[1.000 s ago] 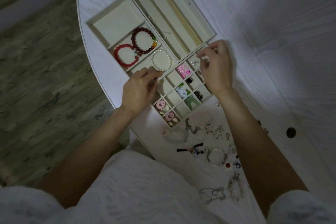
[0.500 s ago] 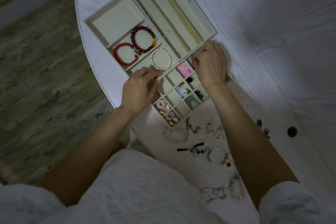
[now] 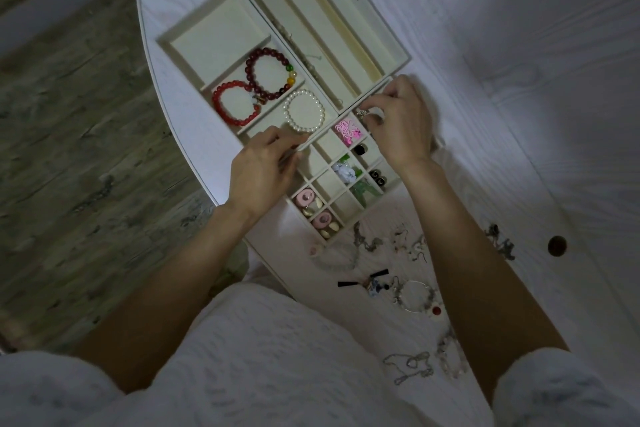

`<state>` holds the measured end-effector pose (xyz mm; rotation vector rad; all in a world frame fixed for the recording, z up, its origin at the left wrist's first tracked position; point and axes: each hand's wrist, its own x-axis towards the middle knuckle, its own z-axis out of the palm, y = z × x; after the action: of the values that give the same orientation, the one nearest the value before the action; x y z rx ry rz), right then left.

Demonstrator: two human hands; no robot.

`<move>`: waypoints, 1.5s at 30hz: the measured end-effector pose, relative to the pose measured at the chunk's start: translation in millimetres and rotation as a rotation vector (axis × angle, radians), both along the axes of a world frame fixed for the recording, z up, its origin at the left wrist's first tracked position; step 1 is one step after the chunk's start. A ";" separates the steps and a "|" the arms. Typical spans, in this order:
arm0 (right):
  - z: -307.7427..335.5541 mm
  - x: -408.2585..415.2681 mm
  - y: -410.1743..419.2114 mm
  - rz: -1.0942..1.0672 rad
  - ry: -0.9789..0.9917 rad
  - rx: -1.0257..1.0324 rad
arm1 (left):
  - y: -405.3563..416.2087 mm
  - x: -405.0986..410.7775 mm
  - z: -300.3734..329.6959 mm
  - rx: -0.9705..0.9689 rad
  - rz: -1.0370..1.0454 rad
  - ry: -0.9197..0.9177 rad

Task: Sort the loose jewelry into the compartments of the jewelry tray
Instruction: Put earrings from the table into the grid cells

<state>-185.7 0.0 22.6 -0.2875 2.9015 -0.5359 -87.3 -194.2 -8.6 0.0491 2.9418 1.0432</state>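
Observation:
A cream jewelry tray (image 3: 214,38) lies on the white table. Its left compartments hold a dark red bead bracelet (image 3: 268,73), a bright red one (image 3: 235,107) and a white pearl bracelet (image 3: 304,110). The small grid section (image 3: 337,180) holds pink, green, black and pale pieces. My left hand (image 3: 263,170) rests on the grid's near-left corner with curled fingers. My right hand (image 3: 403,121) hovers over the grid's far corner and pinches a small silvery piece (image 3: 363,114). Loose jewelry (image 3: 412,291) lies near my right forearm.
Long narrow compartments (image 3: 325,21) at the tray's far side hold a thin chain. Chains (image 3: 412,366) and a hoop lie near my lap. A dark hole (image 3: 557,245) marks the table at right. The table's curved edge (image 3: 173,121) drops to wooden floor at left.
My right hand has shifted slightly back over the grid's far corner, and the small silvery piece now shows at its fingertips. The left hand has stayed on the tray.

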 end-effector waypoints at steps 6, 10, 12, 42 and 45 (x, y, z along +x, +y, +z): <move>-3.9 -2.8 -0.5 -0.008 0.032 0.047 | -0.3 0.2 -1.8 0.008 0.004 -0.015; -3.4 -2.2 -0.2 0.015 0.044 0.064 | -1.7 0.3 -2.6 0.004 -0.005 -0.021; -0.8 -1.0 0.6 0.026 0.038 0.049 | -1.1 0.3 -2.1 0.011 -0.017 -0.015; -20.1 118.1 93.9 -0.418 0.041 0.026 | 79.0 47.1 16.9 -0.236 -0.399 -0.004; -21.4 122.2 93.9 -0.360 0.055 0.116 | 80.5 47.4 17.2 -0.214 -0.378 -0.013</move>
<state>-63.4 93.9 1.3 0.2451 3.0369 -0.4108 -39.9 -113.8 8.6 0.5644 2.8492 0.6709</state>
